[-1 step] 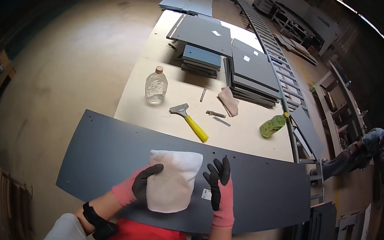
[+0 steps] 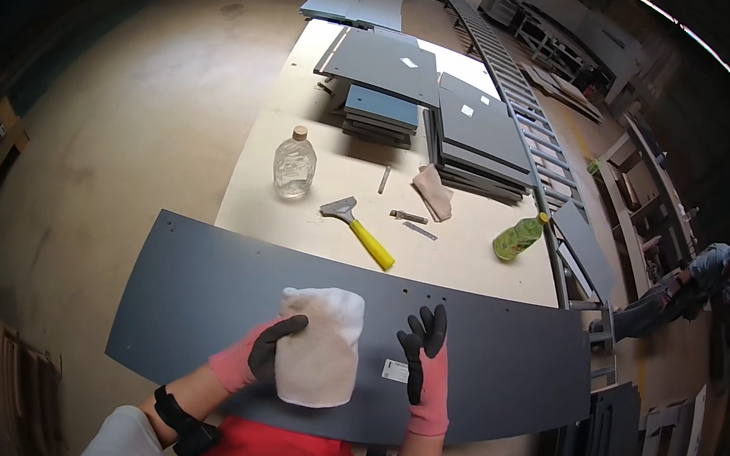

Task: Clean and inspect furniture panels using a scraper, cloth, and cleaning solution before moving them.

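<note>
A folded white cloth [image 2: 318,347], stained beige over much of its face, is upright above the dark grey panel [image 2: 192,296]. My left hand [image 2: 272,347], in a pink and black work glove, grips its left edge with the thumb across the front. The other fingers are hidden behind the cloth. To the right of the cloth, my gloved right hand [image 2: 425,352] is raised over the panel, fingers apart and holding nothing. A white label [image 2: 395,369] on the panel is partly covered by that hand.
Beyond the panel, a pale table holds a scraper [image 2: 364,235], a clear bottle [image 2: 294,166], a green bottle [image 2: 519,237], a crumpled cloth [image 2: 433,191] and stacked grey boards [image 2: 484,137]. A roller conveyor [image 2: 535,121] runs along the right. Another person [image 2: 686,284] stands far right.
My right hand has shifted slightly right, farther from the cloth. The cloth's upper right corner has drawn inward, so it looks narrower. My left hand keeps its grip.
</note>
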{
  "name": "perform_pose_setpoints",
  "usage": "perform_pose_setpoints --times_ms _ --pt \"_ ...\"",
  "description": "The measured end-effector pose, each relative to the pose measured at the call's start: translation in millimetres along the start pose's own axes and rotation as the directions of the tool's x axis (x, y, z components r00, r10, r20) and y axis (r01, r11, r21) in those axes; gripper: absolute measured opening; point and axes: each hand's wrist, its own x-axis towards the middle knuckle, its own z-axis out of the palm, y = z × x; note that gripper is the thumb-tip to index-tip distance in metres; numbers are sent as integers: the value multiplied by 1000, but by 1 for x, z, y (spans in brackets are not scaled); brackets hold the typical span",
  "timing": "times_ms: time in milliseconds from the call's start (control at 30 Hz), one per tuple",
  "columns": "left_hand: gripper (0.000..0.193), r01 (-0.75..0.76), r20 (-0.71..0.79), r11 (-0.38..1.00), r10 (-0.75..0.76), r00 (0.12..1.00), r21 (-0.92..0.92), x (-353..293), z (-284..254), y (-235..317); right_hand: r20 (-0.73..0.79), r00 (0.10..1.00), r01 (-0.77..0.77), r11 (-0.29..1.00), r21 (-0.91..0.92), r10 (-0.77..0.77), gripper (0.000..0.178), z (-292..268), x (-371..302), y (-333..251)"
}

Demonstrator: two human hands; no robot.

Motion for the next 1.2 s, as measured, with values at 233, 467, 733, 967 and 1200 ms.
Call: perform_pose_setpoints --times_ms 233,467,733,967,1200 --pt "44 8 43 656 -62 997 755 7 10 -20 369 849 -497 808 318 377 79 4 -26 72" --pt "61 -35 34 332 8 999 943 33 10 31 302 920 -235 968 -84 250 40 8 13 80" --pt "115 -66 54 -26 883 467 997 194 -169 218 -108 925 -346 926 151 364 39 -30 41 22" --pt "81 -264 111 54 813 571 963 258 -287 326 10 886 -392 736 552 464 49 -46 35 71" --pt "70 -159 67 30 818 571 987 222 -208 251 93 921 -329 624 709 379 50 -6 83 106"
